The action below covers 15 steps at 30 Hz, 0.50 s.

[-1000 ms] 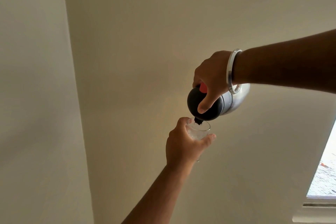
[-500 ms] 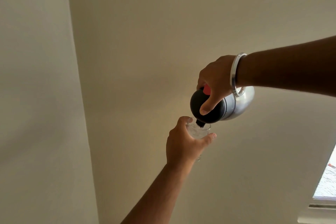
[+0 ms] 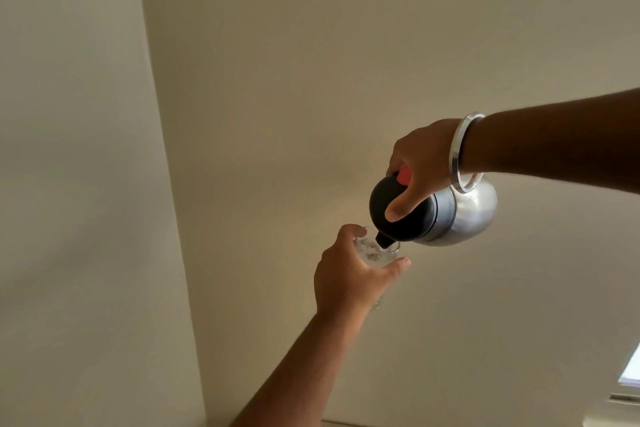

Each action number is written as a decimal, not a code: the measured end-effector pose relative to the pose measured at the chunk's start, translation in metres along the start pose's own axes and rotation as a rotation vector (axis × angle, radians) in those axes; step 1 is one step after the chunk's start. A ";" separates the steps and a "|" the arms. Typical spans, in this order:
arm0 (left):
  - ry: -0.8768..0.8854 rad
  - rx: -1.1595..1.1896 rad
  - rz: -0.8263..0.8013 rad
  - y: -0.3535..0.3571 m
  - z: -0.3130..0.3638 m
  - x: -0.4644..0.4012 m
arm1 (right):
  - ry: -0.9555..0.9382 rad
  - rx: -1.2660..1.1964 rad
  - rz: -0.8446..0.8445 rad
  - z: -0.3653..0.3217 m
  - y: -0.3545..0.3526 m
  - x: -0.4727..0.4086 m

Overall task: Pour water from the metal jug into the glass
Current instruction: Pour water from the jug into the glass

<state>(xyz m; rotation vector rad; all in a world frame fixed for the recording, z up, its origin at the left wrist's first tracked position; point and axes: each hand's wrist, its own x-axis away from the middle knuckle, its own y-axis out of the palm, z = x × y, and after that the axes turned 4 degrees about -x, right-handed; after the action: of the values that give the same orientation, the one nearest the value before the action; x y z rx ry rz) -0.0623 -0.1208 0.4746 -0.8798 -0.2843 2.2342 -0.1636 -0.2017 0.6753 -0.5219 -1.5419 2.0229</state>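
My right hand (image 3: 420,166) grips the metal jug (image 3: 464,215) by its handle, thumb pressed on the black lid beside a red button. The jug is tipped far over to the left, and its small black spout sits just inside the rim of the glass (image 3: 375,253). My left hand (image 3: 346,279) wraps around the clear glass from below and behind, hiding most of it. Water glints inside the glass. Both are held up in the air in front of a bare wall. A steel bangle hangs on my right wrist.
A cream wall (image 3: 277,80) fills the background, with a corner edge (image 3: 162,149) running down the left. A bright window (image 3: 632,371) and its sill show at the bottom right.
The view has drifted upward and left, so both hands and the jug sit lower and further right, and the dark picture frame has left the top. The jug stays tipped over the glass.
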 end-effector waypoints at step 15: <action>-0.112 -0.067 0.028 0.024 -0.007 0.030 | -0.005 -0.242 -0.057 0.020 0.016 -0.002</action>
<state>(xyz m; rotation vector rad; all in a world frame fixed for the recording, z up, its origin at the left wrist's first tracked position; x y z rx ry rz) -0.0860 -0.1178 0.4435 -0.7988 -0.4034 2.3158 -0.1769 -0.2212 0.6655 -0.5582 -1.7955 1.8071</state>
